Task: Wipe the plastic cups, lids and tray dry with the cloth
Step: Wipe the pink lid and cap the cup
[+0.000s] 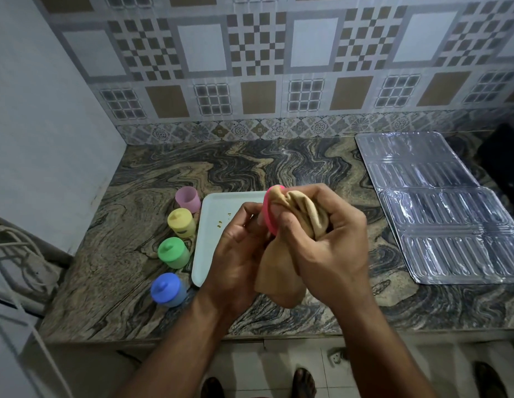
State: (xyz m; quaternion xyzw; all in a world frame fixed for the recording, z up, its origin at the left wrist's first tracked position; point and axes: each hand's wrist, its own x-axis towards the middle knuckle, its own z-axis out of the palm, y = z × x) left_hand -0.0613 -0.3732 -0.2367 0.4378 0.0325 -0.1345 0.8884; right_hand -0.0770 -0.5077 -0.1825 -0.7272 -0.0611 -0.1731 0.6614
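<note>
While the pink lid (269,214) is held on edge above the tray (221,225), the left hand (238,248) pinches it and the right hand (324,242) has its grip closed on the bunched tan cloth (304,214), pressing a wad against the lid's face. I judge the wipe goes best if the left hand turns the lid a little at a time so the cloth reaches the whole rim and the underside, with a dry fold brought forward.

Most of the lid is covered by cloth and fingers, so its knob and any wetness cannot be made out. The tray's right part is hidden behind the hands; small yellowish specks lie on it. Beside it on the counter (278,168) stand a lidless purple cup (187,199) and yellow (181,222), green (174,252) and blue (166,289) lidded cups.
</note>
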